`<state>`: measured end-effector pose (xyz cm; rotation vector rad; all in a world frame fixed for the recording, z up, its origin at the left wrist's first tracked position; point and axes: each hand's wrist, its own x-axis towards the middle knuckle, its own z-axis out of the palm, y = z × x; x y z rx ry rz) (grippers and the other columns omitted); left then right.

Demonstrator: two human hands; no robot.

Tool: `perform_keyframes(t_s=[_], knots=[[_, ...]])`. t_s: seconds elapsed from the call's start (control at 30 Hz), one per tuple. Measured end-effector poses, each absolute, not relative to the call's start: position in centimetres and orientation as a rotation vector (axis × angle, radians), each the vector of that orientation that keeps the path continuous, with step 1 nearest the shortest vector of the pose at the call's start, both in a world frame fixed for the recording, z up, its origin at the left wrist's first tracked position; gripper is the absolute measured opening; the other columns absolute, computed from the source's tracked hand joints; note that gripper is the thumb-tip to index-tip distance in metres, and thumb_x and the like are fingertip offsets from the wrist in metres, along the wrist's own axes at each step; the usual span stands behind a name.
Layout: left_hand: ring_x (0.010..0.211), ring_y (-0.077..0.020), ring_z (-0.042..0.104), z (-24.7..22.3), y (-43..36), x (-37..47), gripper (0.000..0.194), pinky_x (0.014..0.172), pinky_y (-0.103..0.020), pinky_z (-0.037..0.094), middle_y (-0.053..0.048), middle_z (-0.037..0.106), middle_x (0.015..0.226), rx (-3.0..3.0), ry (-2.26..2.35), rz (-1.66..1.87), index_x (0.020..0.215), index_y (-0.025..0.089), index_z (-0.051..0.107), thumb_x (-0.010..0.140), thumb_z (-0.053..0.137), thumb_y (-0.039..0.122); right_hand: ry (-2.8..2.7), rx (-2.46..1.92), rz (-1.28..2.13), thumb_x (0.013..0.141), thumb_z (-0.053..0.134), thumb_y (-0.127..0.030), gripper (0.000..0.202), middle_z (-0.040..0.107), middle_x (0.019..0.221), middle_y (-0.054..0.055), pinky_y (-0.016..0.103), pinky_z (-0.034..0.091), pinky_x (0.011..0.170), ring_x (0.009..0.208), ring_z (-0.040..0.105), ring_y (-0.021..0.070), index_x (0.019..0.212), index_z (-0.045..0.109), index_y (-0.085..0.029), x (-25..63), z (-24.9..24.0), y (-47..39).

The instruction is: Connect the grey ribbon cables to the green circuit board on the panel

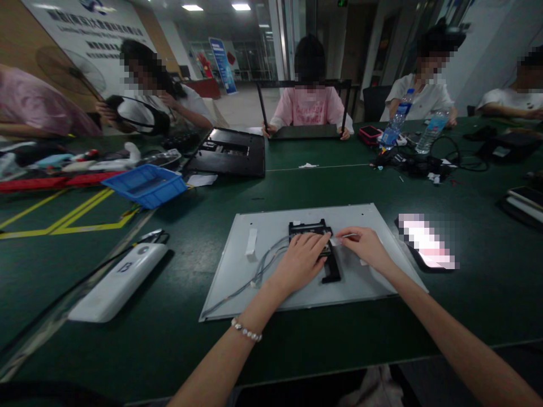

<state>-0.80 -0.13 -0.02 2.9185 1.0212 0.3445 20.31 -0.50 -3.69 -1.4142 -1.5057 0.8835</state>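
A pale flat panel lies on the green table in front of me. On it sits a black frame with electronics inside, partly covered by my hand. My left hand rests over the frame's left and middle part, fingers extended toward its upper right. Beside the frame's right edge, my right hand pinches a small whitish piece, perhaps tape. Thin grey wires curve from the frame to the panel's lower left corner. A white strip stands out on the panel's left side.
A white device with a cable lies left, a phone right. Further back are a blue basket, a black panel, bottles and tangled cables. Several people sit across the green table; one holds a black frame.
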Motion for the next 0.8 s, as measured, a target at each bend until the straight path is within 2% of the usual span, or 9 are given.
perform_keyframes(t_s=[0.1,0.23,0.37,0.6,0.8], knots=[[0.127,-0.0242,0.036,-0.1,-0.2,-0.7,0.05,0.106,-0.046,0.024,-0.006,0.049,0.133,2.957,0.987,0.323,0.141,0.023,0.025,0.093,0.042,0.029,-1.466,-1.36,0.905,0.075,0.058,-0.026,0.017,0.071,0.089,0.006,0.033,0.052,0.077,0.079,0.066,0.0185,0.086,0.069,-0.018,20.1,-3.4,-0.6],[0.131,-0.0236,0.032,0.0,-0.2,-0.6,0.042,0.108,-0.049,0.02,-0.004,0.05,0.133,2.985,0.943,0.295,0.136,0.026,0.034,0.095,0.04,0.028,-1.467,-1.328,0.923,0.075,0.06,-0.028,0.018,0.071,0.087,0.006,0.032,0.052,0.076,0.079,0.067,0.0183,0.087,0.068,-0.018,19.7,-3.2,-0.8],[0.131,-0.0233,0.031,0.2,-0.3,-0.6,0.039,0.108,-0.049,0.02,-0.004,0.052,0.131,2.983,0.944,0.31,0.134,0.025,0.037,0.095,0.039,0.026,-1.502,-1.335,0.945,0.074,0.06,-0.026,0.018,0.071,0.087,0.005,0.031,0.052,0.074,0.077,0.067,0.0181,0.089,0.068,-0.019,19.7,-3.4,-0.8],[0.129,-0.0226,0.035,-0.1,-0.2,-0.6,0.042,0.108,-0.047,0.022,-0.007,0.047,0.135,2.977,0.989,0.308,0.135,0.021,0.034,0.094,0.039,0.027,-1.571,-1.368,0.946,0.073,0.058,-0.02,0.015,0.072,0.085,0.003,0.034,0.052,0.08,0.08,0.067,0.0186,0.082,0.07,-0.02,20.4,-4.1,-0.4],[0.129,-0.0229,0.035,0.1,-0.2,-0.5,0.042,0.108,-0.045,0.025,-0.008,0.043,0.136,2.98,0.972,0.343,0.133,0.022,0.036,0.092,0.042,0.025,-1.587,-1.384,0.933,0.073,0.059,-0.021,0.015,0.073,0.084,0.004,0.035,0.053,0.08,0.08,0.068,0.0195,0.082,0.071,-0.021,20.2,-4.1,-0.6]])
